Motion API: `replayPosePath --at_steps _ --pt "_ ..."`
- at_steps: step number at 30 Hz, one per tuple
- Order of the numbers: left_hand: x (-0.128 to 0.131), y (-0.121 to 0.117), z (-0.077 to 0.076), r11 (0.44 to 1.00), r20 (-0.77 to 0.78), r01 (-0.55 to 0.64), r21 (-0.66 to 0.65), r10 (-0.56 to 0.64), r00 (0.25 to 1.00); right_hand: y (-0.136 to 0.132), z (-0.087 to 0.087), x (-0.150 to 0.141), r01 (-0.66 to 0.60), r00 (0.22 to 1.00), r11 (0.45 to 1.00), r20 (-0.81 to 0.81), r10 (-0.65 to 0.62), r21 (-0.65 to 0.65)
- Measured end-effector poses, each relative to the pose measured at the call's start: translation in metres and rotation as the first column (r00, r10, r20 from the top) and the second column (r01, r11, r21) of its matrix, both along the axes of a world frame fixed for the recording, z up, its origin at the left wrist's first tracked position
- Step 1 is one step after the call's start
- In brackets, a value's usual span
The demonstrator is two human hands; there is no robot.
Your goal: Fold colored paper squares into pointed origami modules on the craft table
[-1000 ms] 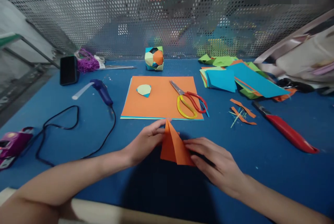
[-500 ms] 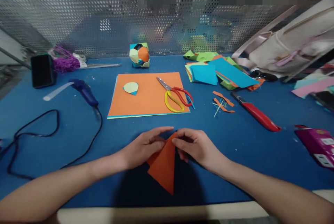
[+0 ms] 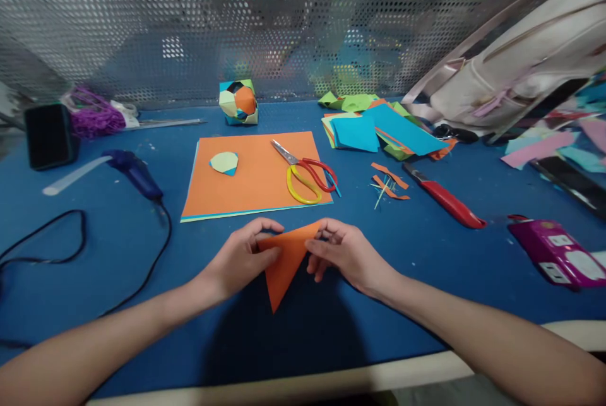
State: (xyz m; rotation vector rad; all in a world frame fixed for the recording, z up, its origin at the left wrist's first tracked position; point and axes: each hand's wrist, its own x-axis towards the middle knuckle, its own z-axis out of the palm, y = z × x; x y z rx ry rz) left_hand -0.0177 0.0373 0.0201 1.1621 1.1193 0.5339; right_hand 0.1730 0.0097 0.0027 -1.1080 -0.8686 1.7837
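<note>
Between my hands is a piece of orange paper [image 3: 285, 259], folded into a triangle with one point hanging down towards me. My left hand [image 3: 247, 256] pinches its left corner, thumb on the near face. At the upper right corner my right hand [image 3: 344, 251] grips it between thumb and fingers. Just beyond lies a stack of orange, blue and pale sheets [image 3: 246, 194]. On the stack rest scissors [image 3: 305, 175] with one red and one yellow handle, and a small pale-green folded piece [image 3: 224, 163] with blue edges.
A blue glue gun [image 3: 137, 173] with a trailing cord lies left, near a dark phone [image 3: 50, 136]. A paper ball [image 3: 239, 103] stands at the back. Rightward are blue sheets [image 3: 355, 132], orange scraps [image 3: 391, 185], a red cutter [image 3: 447, 197], a purple box [image 3: 558, 252] and a pale bag [image 3: 511, 59].
The orange paper has turned, so its upper edge now runs between my hands and its point has swung left and up. My left hand has moved to its left corner. The view has shifted right.
</note>
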Motion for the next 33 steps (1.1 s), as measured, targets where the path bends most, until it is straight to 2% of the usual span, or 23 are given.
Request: replayPosePath --at_steps 3,8,15,24,29,33 --pt "0.0 0.0 0.002 1.0 0.022 0.004 0.006 -0.004 1.0 0.0 -0.003 -0.002 -0.016 1.0 1.0 0.019 0.016 -0.023" --pt "0.0 -0.002 0.001 1.0 0.119 -0.015 -0.024 0.018 0.993 0.001 -0.004 -0.002 0.089 0.996 0.995 0.002 -0.089 -0.039" --pt "0.004 -0.003 0.002 0.988 0.14 0.058 -0.145 -0.038 0.989 0.002 -0.004 -0.001 0.107 0.994 0.993 -0.024 -0.109 -0.057" --pt "-0.007 0.007 -0.002 0.999 -0.013 0.051 0.0 -0.051 0.999 0.007 -0.002 0.007 0.07 0.997 0.996 0.016 -0.069 -0.062" --pt "-0.011 0.011 -0.005 0.997 0.002 0.069 0.043 -0.069 0.998 0.006 -0.004 0.008 0.04 0.999 0.998 0.019 -0.039 -0.055" --pt "-0.01 0.013 -0.004 0.997 0.001 0.028 0.075 -0.028 1.0 0.006 -0.001 0.01 0.008 1.0 0.997 -0.026 -0.01 -0.075"
